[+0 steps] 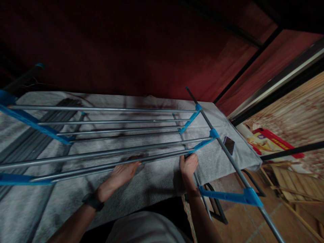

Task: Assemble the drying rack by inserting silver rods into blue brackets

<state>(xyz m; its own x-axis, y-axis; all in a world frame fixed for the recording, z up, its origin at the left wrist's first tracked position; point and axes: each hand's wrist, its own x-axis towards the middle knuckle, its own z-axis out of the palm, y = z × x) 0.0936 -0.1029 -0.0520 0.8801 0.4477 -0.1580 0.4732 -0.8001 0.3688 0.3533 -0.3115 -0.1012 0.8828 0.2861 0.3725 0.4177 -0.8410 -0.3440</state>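
Note:
A rack of grey metal tubes with blue plastic connectors stretches across a cloth-covered surface. My left hand (125, 172), with a dark watch on its wrist, is at the rack's lower near tubes (88, 168); its fingers curl around the nearest one and are partly hidden. My right hand (189, 164) is closed at the near end of a blue connector (204, 144), around the thin upright tube (196, 179) there. Below it, another blue connector (225, 195) joins this upright to the longer outer tube (229, 153). The right fingertips are hidden.
Several loose grey tubes (32, 141) lie on the grey cloth (157, 182) at the left. A phone (229, 145) rests near its right edge. Wooden slatted furniture (293, 184) and a red-yellow package (274, 141) stand at the right. A dark red curtain (126, 50) hangs behind.

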